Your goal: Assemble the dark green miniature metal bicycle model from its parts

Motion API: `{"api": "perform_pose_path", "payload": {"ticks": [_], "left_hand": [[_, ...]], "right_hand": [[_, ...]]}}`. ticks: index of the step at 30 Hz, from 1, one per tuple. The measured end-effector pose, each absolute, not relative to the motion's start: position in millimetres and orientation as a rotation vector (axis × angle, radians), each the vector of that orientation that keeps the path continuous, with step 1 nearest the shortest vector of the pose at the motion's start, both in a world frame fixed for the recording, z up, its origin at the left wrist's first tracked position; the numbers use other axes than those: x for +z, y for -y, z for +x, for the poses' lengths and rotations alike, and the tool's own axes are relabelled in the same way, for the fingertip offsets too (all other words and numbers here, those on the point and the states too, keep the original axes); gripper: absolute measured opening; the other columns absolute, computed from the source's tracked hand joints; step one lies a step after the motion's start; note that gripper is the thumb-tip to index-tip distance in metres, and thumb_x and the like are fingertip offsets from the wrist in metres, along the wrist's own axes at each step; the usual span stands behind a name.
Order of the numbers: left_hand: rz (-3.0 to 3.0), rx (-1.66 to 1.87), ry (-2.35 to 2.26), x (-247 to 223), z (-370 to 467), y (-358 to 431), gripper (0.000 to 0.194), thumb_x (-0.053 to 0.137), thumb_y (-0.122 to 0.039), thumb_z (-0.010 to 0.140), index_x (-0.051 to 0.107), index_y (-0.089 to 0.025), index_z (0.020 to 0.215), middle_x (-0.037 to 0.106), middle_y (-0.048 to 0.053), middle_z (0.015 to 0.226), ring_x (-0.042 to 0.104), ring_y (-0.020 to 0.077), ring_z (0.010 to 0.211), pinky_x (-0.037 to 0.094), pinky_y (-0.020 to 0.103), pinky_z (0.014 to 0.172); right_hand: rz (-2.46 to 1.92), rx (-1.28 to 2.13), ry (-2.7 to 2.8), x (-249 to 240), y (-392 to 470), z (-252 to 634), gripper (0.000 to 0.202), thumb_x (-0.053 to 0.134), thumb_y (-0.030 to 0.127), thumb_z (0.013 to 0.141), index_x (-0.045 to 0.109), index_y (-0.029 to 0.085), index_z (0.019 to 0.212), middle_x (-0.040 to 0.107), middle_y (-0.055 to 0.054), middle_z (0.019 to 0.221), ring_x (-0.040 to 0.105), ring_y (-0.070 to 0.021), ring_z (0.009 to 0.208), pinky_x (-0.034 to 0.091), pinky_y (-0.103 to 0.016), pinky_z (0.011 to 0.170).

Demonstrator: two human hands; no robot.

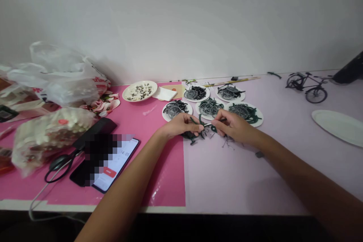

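My left hand (184, 124) pinches a dark green plastic part (200, 118) above the table, near the seam of the pink and pale covers. From the right, my right hand (231, 125) grips a thin tool with a metal shaft (208, 124), whose tip meets the green part at my left fingertips. Loose green pieces (193, 136) lie under my left hand, and small grey pieces (228, 143) lie below my right hand. Just behind the hands stand white plates holding grey spoked wheels and dark parts, among them a middle plate (198, 111) and a right plate (259, 121).
An assembled model bicycle (307, 86) stands at the back right, behind an oval white plate (338, 126). A plate of small bits (140, 91) is at the back left. Plastic bags (53, 136), a phone (121, 162) and a cable occupy the left.
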State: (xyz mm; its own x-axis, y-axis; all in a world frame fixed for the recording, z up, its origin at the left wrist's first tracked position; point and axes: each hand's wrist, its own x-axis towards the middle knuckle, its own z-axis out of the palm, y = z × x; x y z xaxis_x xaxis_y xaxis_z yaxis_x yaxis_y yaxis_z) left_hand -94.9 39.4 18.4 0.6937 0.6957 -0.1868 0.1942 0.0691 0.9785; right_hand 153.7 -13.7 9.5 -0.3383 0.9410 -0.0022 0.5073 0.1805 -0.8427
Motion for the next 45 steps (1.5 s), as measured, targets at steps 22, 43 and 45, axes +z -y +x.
{"api": "perform_pose_path", "payload": {"ticks": [22, 43, 45], "left_hand": [[1.486, 0.437, -0.792, 21.2, -94.5, -37.4, 0.048, 0.095, -0.052, 0.064, 0.078, -0.012, 0.083, 0.074, 0.007, 0.070, 0.064, 0.0123, 0.062, 0.050, 0.023, 0.058], [1.514, 0.423, -0.757, 16.3, -95.4, -40.5, 0.043, 0.093, -0.050, 0.069, 0.078, -0.012, 0.084, 0.073, 0.006, 0.069, 0.063, 0.0112, 0.062, 0.048, 0.022, 0.058], [1.517, 0.419, -0.746, 16.2, -95.4, -40.7, 0.042, 0.093, -0.050, 0.069, 0.078, -0.012, 0.084, 0.072, 0.005, 0.069, 0.063, 0.0107, 0.062, 0.047, 0.022, 0.057]], "right_hand": [[-1.360, 0.982, 1.973, 14.5, 16.4, 151.3, 0.036, 0.053, 0.060, 0.101, 0.053, 0.025, 0.093, 0.063, 0.001, 0.073, 0.054, -0.0152, 0.059, 0.041, -0.028, 0.057], [-1.338, 0.917, 1.973, 12.8, 16.1, 148.8, 0.053, 0.053, 0.067, 0.099, 0.045, 0.024, 0.070, 0.059, 0.002, 0.059, 0.053, -0.0144, 0.049, 0.040, -0.028, 0.050], [-1.343, 0.887, 1.979, 12.2, 16.0, 148.5, 0.055, 0.051, 0.067, 0.100, 0.047, 0.023, 0.067, 0.058, 0.002, 0.058, 0.051, -0.0137, 0.047, 0.039, -0.028, 0.050]]}}
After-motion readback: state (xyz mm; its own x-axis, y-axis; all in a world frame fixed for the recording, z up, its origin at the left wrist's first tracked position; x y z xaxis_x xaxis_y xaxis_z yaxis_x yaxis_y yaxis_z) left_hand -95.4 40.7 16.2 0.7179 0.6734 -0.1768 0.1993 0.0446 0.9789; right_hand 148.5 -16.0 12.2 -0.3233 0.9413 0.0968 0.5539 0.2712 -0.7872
